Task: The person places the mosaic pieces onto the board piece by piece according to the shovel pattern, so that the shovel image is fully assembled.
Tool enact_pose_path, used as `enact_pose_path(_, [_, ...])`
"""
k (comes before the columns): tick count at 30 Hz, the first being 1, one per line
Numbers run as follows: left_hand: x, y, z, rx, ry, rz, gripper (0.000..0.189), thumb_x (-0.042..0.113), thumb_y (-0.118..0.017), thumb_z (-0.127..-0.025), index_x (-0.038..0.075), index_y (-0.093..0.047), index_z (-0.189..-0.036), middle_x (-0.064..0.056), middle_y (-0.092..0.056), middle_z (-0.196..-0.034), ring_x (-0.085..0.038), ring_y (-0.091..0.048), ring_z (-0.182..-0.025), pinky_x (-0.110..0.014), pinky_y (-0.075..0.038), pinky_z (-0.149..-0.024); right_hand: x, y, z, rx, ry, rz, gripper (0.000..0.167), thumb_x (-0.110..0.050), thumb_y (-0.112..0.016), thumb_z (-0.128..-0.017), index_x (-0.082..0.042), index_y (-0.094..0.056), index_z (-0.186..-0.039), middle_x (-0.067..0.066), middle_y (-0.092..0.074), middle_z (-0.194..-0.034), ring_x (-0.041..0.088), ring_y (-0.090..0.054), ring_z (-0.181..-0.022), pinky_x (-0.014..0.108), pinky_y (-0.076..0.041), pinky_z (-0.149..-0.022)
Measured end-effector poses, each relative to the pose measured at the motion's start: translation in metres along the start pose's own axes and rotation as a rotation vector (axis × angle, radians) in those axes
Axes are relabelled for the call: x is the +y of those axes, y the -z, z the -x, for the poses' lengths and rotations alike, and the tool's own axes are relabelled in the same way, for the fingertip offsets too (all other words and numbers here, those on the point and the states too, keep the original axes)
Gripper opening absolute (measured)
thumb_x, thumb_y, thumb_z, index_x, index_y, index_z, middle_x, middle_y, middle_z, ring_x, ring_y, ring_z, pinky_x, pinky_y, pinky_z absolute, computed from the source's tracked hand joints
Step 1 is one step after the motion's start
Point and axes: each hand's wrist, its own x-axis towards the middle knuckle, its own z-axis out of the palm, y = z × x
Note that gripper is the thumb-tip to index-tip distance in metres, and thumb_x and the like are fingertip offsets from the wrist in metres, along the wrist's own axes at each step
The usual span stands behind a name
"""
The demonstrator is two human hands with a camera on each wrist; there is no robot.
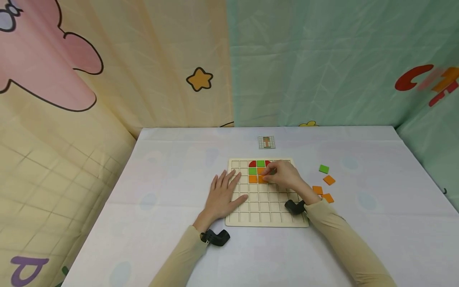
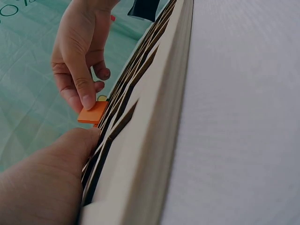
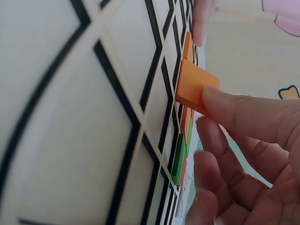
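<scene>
A pale wooden grid board (image 1: 265,217) lies on the table. My left hand (image 1: 220,199) rests on its left side, fingers straight and spread. Between thumb and fingertips, my right hand (image 1: 283,174) pinches an orange square tile (image 3: 194,86). That tile is tilted, one edge at the grid, in the right wrist view. Around it in the upper cells sit a green tile (image 1: 252,171), another green tile (image 1: 260,163), an orange tile (image 1: 252,179) and a red rounded piece (image 1: 252,164). My right fingers partly cover a second red piece (image 1: 268,162).
Right of the board lie a loose green tile (image 1: 324,169) and several orange tiles (image 1: 329,180). A small card (image 1: 266,142) with a gridded picture lies beyond the board. Black wrist cameras (image 1: 216,238) are strapped to both wrists. Curtains hang behind the white-covered table (image 1: 150,247).
</scene>
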Motion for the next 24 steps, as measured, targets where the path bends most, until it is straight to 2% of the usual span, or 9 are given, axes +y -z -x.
enact_pose_path(4, [0.0005, 0.0007, 0.0000, -0.003, -0.002, -0.001, 0.075, 0.060, -0.041, -0.092, 0.019, -0.023, -0.152, -0.005, -0.019, -0.155, -0.030, -0.007, -0.142, -0.047, 0.001, -0.112, -0.0004, 0.0005, -0.0022, 0.017, -0.007, 0.046, 0.009, -0.019, -0.078, -0.080, -0.012, -0.075, -0.084, 0.001, -0.067, -0.084, 0.016, -0.055, -0.067, 0.031, -0.043, -0.058])
enact_pose_path(16, [0.0001, 0.0005, 0.0007, -0.003, -0.005, 0.006, 0.074, 0.060, -0.041, -0.092, 0.019, -0.024, -0.152, -0.004, -0.020, -0.155, -0.030, -0.007, -0.142, -0.047, 0.001, -0.112, -0.0047, 0.0006, -0.0024, 0.020, 0.033, 0.154, 0.008, -0.021, -0.078, -0.079, -0.014, -0.073, -0.079, -0.002, -0.067, -0.080, 0.016, -0.055, -0.066, 0.033, -0.044, -0.059])
enact_pose_path(24, [-0.0001, 0.0002, 0.0001, 0.005, -0.006, 0.006, 0.074, 0.059, -0.042, -0.092, 0.019, -0.025, -0.152, -0.005, -0.020, -0.155, -0.030, -0.008, -0.142, -0.047, 0.001, -0.112, 0.0028, 0.0021, 0.0002, -0.013, 0.057, 0.157, 0.011, -0.028, -0.076, -0.081, -0.018, -0.071, -0.079, -0.007, -0.064, -0.076, 0.013, -0.053, -0.063, 0.033, -0.043, -0.058])
